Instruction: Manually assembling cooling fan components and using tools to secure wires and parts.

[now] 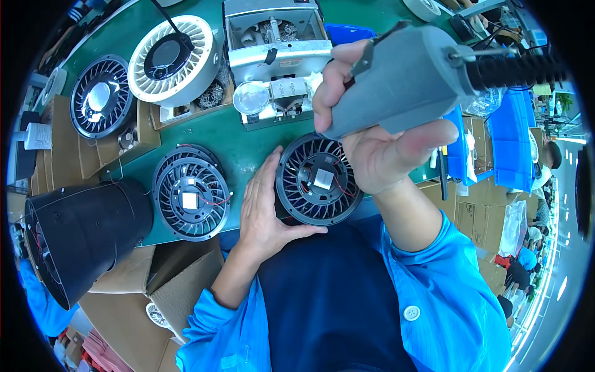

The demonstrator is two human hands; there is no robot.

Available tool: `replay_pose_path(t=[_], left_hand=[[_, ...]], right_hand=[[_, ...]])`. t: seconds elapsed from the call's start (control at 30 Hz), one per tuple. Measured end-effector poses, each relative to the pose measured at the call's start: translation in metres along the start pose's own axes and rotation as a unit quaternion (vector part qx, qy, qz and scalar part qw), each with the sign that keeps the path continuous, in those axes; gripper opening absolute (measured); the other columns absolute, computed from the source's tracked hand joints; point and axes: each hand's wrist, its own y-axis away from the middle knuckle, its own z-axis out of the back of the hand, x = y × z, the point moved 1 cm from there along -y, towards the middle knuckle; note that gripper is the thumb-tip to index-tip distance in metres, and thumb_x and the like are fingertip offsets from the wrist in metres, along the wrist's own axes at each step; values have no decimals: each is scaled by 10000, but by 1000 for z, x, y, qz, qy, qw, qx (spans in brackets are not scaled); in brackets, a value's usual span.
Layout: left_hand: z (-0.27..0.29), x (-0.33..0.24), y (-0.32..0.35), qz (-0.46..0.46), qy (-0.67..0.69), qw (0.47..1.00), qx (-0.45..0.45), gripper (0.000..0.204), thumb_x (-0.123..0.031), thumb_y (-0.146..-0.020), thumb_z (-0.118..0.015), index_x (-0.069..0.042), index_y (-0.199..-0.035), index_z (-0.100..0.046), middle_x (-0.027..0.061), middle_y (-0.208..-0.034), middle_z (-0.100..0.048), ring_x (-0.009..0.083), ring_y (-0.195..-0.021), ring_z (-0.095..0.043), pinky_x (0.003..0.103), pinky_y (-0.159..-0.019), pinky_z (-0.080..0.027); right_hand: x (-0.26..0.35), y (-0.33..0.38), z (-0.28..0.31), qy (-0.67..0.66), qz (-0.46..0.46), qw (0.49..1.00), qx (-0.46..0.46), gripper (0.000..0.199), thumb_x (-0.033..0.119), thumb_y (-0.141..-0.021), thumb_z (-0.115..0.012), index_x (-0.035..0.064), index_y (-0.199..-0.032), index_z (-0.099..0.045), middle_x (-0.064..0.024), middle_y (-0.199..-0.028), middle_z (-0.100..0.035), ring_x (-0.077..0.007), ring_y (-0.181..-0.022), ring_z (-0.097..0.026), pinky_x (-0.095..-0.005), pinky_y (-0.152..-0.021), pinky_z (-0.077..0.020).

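My left hand (263, 217) cups a round black finned housing (313, 201) at the table's near edge, fingers along its left rim and thumb along its near rim. A pale square piece and thin red wires sit at the housing's centre. Above it, my right hand (387, 152) is wrapped round a grey electric screwdriver (409, 87) with a black coiled cord. The screwdriver's tip is hidden behind my hand. Left of my left hand, similar black finned housings (214, 214) lie stacked, the top one with a white square and a red wire.
A metal screw feeder (279, 56) stands at the back middle. Left of it are a white finned lamp ring (201, 59) and a black one (80, 102) over cardboard boxes. A large black cylinder (93, 223) lies at the left edge. Blue bins (511, 142) stand at right.
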Motion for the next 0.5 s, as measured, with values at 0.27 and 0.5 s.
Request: replay_pose_path(t=[0.27, 0.5], left_hand=[[2, 0, 2, -3, 45, 999, -12, 1382, -468, -516, -1029, -4, -1603, -313, 218, -1581, -465, 426, -1441, -474, 502, -1183, -399], [15, -41, -33, -9, -1, 996, -88, 737, -223, -735, -950, -36, -1381, -649, 189, -1389, -624, 381, -1320, -581, 464, -1095, -479]], right_hand=[[1, -1, 1, 13, 17, 1000, -13, 1150, 960, -867, -360, -65, -1360, -535, -84, -937, -627, -157, -705, -605, -314, -637, -492], [38, 9, 25, -258, 68, 962, -57, 1163, 996, -848, -288, 19, -1443, -496, -102, -1116, -657, -197, -767, -659, -348, -676, -519]])
